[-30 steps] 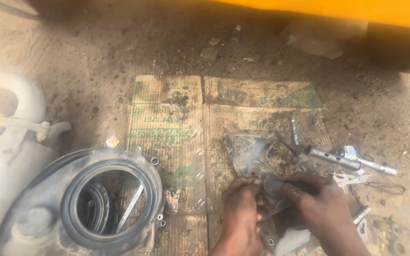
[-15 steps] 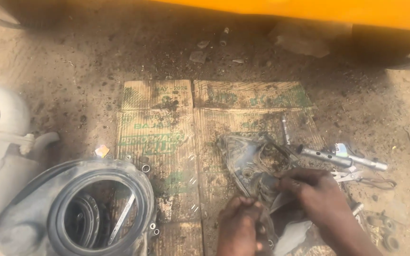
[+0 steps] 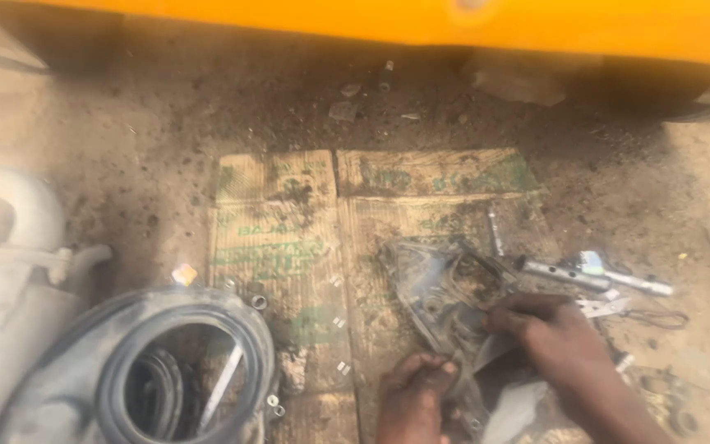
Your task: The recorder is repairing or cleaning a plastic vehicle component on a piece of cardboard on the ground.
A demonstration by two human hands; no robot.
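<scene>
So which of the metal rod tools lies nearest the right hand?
The thick grey socket wrench, lying just above the right hand. The thin rod sits farther up the cardboard.

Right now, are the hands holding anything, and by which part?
Both hands are on the grimy metal cover: left hand at its near edge, right hand at its right side. The exact grip is blurred.

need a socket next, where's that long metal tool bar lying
In the head view the metal tool bar lies on the right, at the flattened cardboard's right edge, just above the right hand.
</scene>
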